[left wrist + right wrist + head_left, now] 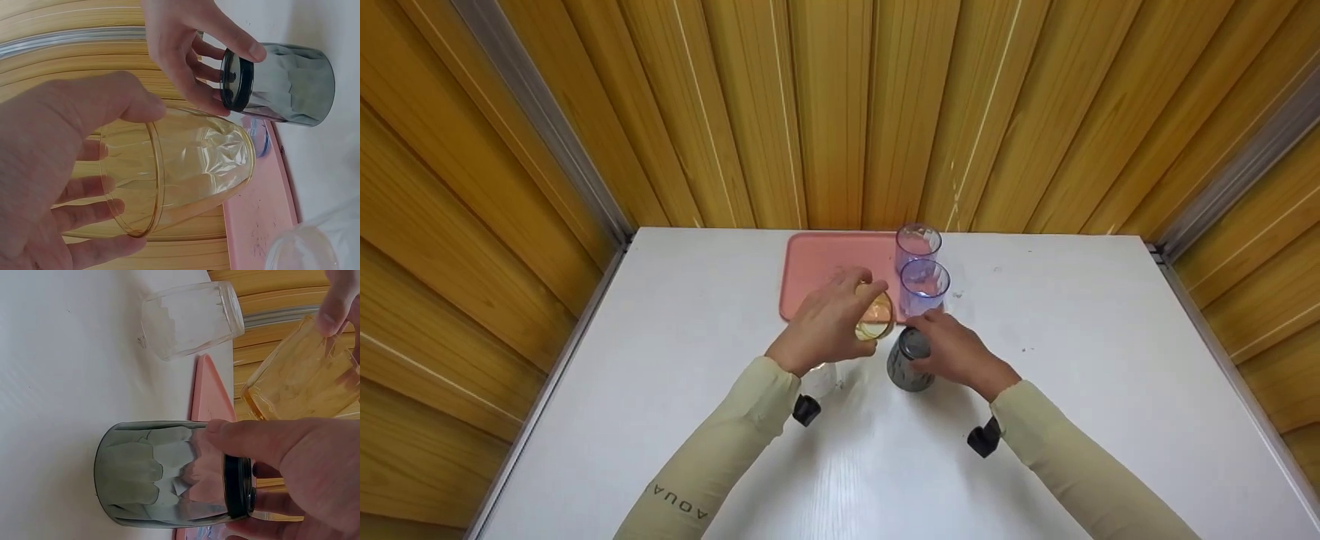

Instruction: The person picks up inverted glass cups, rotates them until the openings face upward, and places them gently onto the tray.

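Note:
My left hand (826, 321) grips an amber see-through cup (197, 163) round its rim, thumb on one side and fingers on the other. The cup is raised over the tray's front edge, tilted in the right wrist view. To its right, my right hand (956, 349) holds a dark grey see-through cup (163, 472) by its upper end. That cup stands on the white table with its narrower, dark-ringed end up. A clear cup (188, 318) stands on the table near my left wrist, partly hidden by it in the head view.
A pink tray (821, 255) lies at the back of the white table (697, 315). Two bluish-purple cups, a rear one (918, 256) and a front one (922, 300), stand one behind the other along its right side. Wood-patterned walls (840, 112) enclose the table's back and sides.

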`<state>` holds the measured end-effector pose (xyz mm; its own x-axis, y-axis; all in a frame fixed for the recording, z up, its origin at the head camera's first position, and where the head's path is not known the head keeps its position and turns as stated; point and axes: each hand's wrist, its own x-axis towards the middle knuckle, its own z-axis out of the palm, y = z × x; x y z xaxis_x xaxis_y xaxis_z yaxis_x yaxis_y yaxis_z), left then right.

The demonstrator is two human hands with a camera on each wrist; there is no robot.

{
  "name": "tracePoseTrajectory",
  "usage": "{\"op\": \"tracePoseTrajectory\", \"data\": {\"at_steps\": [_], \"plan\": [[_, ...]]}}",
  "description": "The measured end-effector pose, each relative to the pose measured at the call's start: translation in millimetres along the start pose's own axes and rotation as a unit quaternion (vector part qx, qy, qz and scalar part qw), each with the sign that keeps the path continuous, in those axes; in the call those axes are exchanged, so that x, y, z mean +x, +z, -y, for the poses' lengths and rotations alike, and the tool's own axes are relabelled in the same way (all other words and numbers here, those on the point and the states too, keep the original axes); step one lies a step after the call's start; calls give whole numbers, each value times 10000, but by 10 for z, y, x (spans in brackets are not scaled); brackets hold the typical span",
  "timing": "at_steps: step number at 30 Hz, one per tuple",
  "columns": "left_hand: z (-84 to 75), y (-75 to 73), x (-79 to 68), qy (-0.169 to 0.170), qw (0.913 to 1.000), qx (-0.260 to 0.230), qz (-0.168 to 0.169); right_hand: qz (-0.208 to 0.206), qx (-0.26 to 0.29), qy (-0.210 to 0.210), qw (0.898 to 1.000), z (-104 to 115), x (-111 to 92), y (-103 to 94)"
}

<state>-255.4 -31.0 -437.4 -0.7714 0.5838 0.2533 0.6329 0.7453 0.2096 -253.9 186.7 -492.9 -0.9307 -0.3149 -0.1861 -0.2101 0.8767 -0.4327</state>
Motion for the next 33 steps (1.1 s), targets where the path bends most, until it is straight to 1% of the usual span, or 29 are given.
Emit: {"op": "tracePoseTrajectory", "data": {"at_steps": [6,14,18,21,23,26,30,33], "plan": [[6,46,66,33,9999,77,74,48,-170,-5,9998,28,-9,-4],[2,74,182,-125,9995,29,303,278,-202,202,9992,60,30,-46],[29,90,232,-104,9994,137,307,275,-519,59,9983,111,61,-71],[55,111,279,-98,9992,167,346,214,-947,-137,9952,151,86,-85],[68,126,303,-139,9990,130,408,217,-1132,-189,9932,178,100,-88],[80,146,340,-143,9986,171,489,299,-1262,-159,9914,206,117,-89],[86,157,395,-148,9977,209,631,406,-1260,-48,9912,215,130,-94],[91,164,445,-188,9970,224,712,414,-1256,-59,9912,208,132,-102]]}}
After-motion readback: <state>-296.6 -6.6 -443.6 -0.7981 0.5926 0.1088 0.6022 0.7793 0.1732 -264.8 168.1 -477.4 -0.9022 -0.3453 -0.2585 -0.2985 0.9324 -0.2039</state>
